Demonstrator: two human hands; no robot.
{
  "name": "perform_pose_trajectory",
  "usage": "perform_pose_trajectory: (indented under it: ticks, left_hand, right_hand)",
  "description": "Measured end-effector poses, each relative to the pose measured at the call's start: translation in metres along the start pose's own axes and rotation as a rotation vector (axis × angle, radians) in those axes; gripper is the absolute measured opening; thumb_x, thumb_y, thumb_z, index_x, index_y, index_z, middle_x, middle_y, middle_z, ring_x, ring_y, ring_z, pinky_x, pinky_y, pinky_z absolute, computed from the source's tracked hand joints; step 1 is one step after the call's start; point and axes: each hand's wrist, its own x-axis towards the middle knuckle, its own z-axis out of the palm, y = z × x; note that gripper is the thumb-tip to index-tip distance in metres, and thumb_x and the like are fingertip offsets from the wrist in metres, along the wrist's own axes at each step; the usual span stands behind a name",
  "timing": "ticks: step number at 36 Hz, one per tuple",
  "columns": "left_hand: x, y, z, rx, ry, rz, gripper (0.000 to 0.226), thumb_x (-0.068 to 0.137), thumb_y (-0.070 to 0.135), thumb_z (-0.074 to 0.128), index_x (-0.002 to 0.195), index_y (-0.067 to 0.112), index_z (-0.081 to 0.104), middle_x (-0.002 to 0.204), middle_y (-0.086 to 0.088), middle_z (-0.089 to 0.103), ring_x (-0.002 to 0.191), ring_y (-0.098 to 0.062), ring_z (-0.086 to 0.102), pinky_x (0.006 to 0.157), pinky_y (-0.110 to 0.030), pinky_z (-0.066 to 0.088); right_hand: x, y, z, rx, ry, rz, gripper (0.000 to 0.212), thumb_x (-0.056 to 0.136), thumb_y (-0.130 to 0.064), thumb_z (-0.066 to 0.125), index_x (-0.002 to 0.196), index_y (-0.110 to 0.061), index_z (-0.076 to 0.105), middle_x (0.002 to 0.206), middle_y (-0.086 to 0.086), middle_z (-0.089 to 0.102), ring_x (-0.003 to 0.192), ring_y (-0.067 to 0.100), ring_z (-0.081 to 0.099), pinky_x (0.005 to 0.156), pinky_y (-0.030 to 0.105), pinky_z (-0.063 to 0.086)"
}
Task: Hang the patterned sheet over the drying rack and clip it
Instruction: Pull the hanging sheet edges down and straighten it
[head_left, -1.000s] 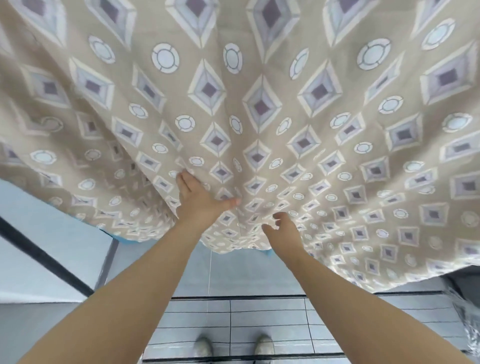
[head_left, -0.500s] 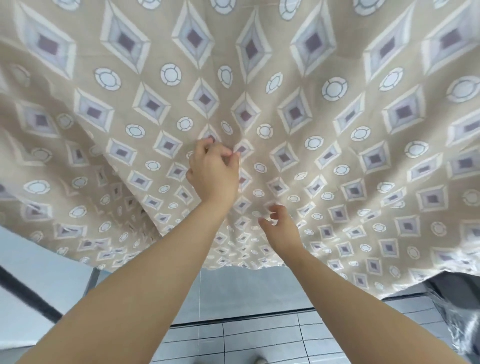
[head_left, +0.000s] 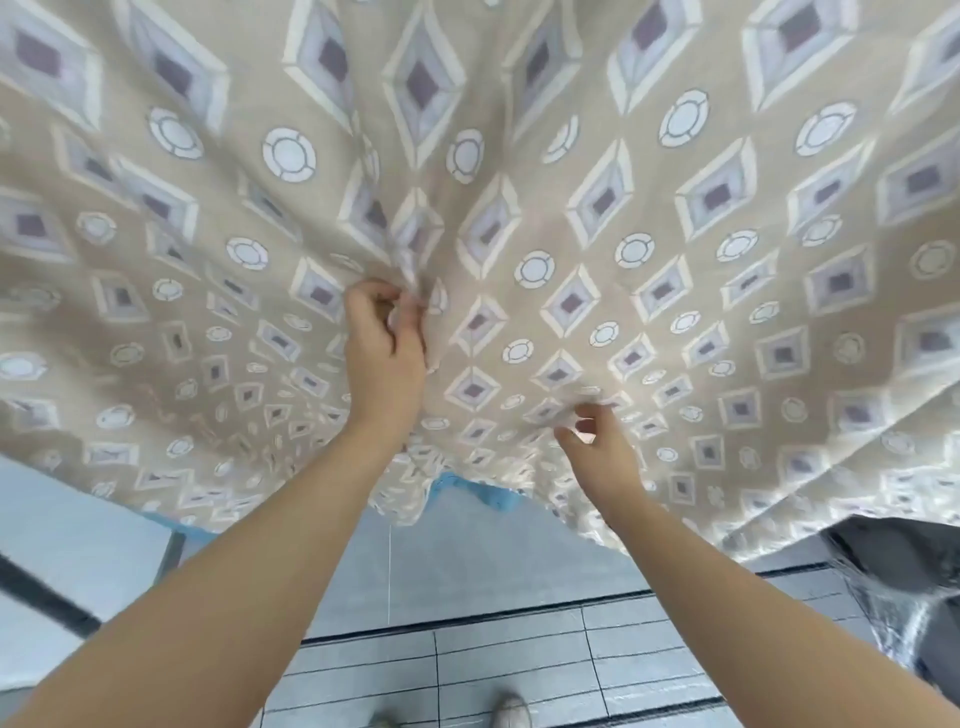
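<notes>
Grey tiled floor (head_left: 519, 660) with dark grout lines below.

Pale grey floor tiles (head_left: 519, 670) with dark grout lines lie below. Two light shoe tips (head_left: 511, 713) show at the bottom edge. A blue cloth edge (head_left: 483, 491) hangs above the tiles.

- A beige fabric sheet (head_left: 675, 130), printed with grey-violet diamonds and white rings, hangs spread above and beyond both hands.
- Creases radiate from a fold pinched by the left hand (head_left: 384, 358).
- Its wavy lower hem sags just below the right hand (head_left: 597, 452).
</notes>
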Motion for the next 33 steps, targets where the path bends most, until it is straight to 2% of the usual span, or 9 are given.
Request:
perform_pose_trajectory:
  ticks: [3,6,9,15,18,20,25,29,33]
  left_hand:
    - [-0.003,0.002,-0.002,0.2,-0.269,0.15,0.091,0.063,0.073,0.058,0.116,0.0,0.043,0.098,-0.006,0.056,0.09,-0.012,0.054,0.074,-0.026,0.042]
    - [0.009,0.006,0.004,0.496,-0.295,0.178,0.053,0.08,0.038,0.067,0.111,-0.001,0.051,0.087,-0.013,0.059,0.091,-0.034,0.059,0.069,-0.032,0.04]
    - [0.026,0.029,0.009,0.452,-0.176,0.22,0.024,0.089,0.01,0.051,0.109,-0.003,0.056,0.083,-0.013,0.056,0.091,-0.034,0.057,0.063,-0.028,0.028]
    - [0.05,0.084,0.013,0.16,-0.123,0.31,0.04,0.079,0.014,0.04,0.11,0.005,0.064,0.1,0.0,0.062,0.096,-0.009,0.055,0.071,-0.004,0.035]
    - [0.056,0.108,0.013,0.114,-0.076,0.294,0.047,0.076,0.025,0.039,0.112,0.007,0.064,0.113,-0.005,0.064,0.103,-0.007,0.052,0.08,-0.01,0.035]
    - [0.056,0.12,0.017,0.133,-0.077,0.327,0.047,0.079,0.03,0.04,0.114,0.008,0.062,0.118,-0.007,0.063,0.109,-0.012,0.052,0.081,-0.012,0.033]
    - [0.056,0.132,0.026,0.127,-0.11,0.372,0.031,0.092,0.017,0.048,0.12,0.013,0.06,0.124,-0.003,0.061,0.117,-0.012,0.05,0.082,-0.004,0.031]
    - [0.06,0.12,0.016,0.272,-0.124,0.437,0.043,0.081,0.026,0.052,0.12,0.011,0.06,0.122,-0.006,0.062,0.117,-0.019,0.052,0.079,-0.009,0.031]
    - [0.06,0.087,-0.001,0.411,-0.26,0.364,0.053,0.077,0.028,0.063,0.126,0.012,0.052,0.122,-0.006,0.061,0.115,-0.023,0.053,0.079,-0.02,0.035]
  right_hand:
    - [0.002,-0.001,-0.007,-0.01,0.007,-0.043,0.037,0.088,-0.025,0.058,0.123,-0.018,0.048,0.117,-0.002,0.052,0.107,0.019,0.052,0.084,0.028,0.036]
    - [0.003,-0.009,-0.009,-0.004,-0.024,-0.105,0.044,0.086,-0.027,0.062,0.126,-0.02,0.045,0.118,-0.006,0.049,0.097,0.015,0.053,0.08,0.027,0.036]
    - [0.002,-0.018,-0.007,0.009,-0.02,-0.238,0.055,0.077,-0.027,0.072,0.125,-0.019,0.044,0.122,-0.006,0.048,0.116,0.014,0.049,0.093,0.033,0.043]
    - [-0.007,-0.046,-0.014,-0.033,-0.007,-0.411,0.089,0.07,-0.035,0.077,0.143,-0.024,0.027,0.137,-0.007,0.032,0.124,0.009,0.035,0.107,0.034,0.032]
    - [-0.01,-0.062,-0.017,-0.073,0.094,-0.518,0.096,0.068,-0.038,0.08,0.145,-0.024,0.023,0.141,-0.007,0.027,0.112,-0.002,0.025,0.105,0.029,0.025]
    - [-0.013,-0.076,-0.015,-0.109,0.139,-0.553,0.097,0.067,-0.046,0.078,0.145,-0.021,0.025,0.15,0.0,0.024,0.129,0.008,0.025,0.111,0.036,0.022]
    - [-0.014,-0.104,-0.016,-0.227,0.104,-0.565,0.029,0.091,-0.034,0.053,0.101,-0.007,0.059,0.094,0.011,0.065,0.093,0.029,0.058,0.078,0.036,0.044]
    - [-0.014,-0.094,-0.027,-0.121,0.074,-0.507,0.039,0.095,-0.026,0.046,0.057,-0.018,0.038,0.057,-0.002,0.044,0.058,0.016,0.041,0.054,0.029,0.032]
    - [-0.009,-0.059,-0.039,-0.224,-0.029,-0.491,0.041,0.096,-0.012,0.042,0.056,-0.02,0.032,0.055,-0.003,0.036,0.053,0.012,0.034,0.049,0.022,0.025]
